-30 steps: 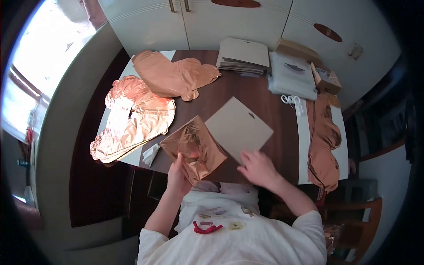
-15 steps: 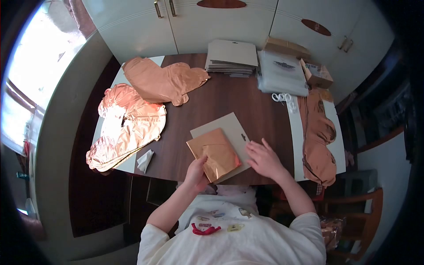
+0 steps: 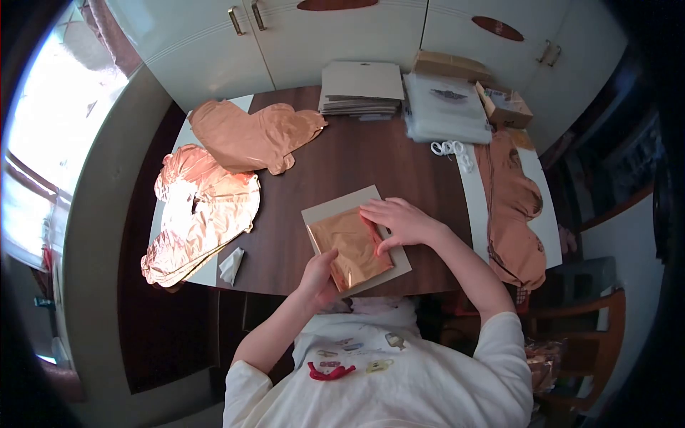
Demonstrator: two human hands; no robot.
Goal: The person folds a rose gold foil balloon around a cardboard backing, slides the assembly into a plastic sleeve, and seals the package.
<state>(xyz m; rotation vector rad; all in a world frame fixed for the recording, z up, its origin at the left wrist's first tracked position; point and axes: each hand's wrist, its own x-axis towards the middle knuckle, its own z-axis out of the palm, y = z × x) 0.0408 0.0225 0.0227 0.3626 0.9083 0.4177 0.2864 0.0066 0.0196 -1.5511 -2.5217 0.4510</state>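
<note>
A copper-coloured foil balloon, folded into a flat square, lies on a grey cardboard sheet at the table's front edge. My left hand grips its lower left side, thumb on top of the foil; the fingers underneath are hidden. Across the balloon's right edge, my right hand has its fingers bent over the upper corner and its thumb lower down the side. Reddish foil shows beneath the right fingers. The card sticks out around the foil at the top and right.
Unfolded foil balloons lie at the left, back left and right. Along the back are stacked cards, clear plastic bags and a small open box. White ribbon loops and a crumpled white piece lie nearby.
My right hand has moved left from the card's edge onto the foil's right side. The folded foil now sits more squarely and flatter on the card. The camera view has shifted slightly.
</note>
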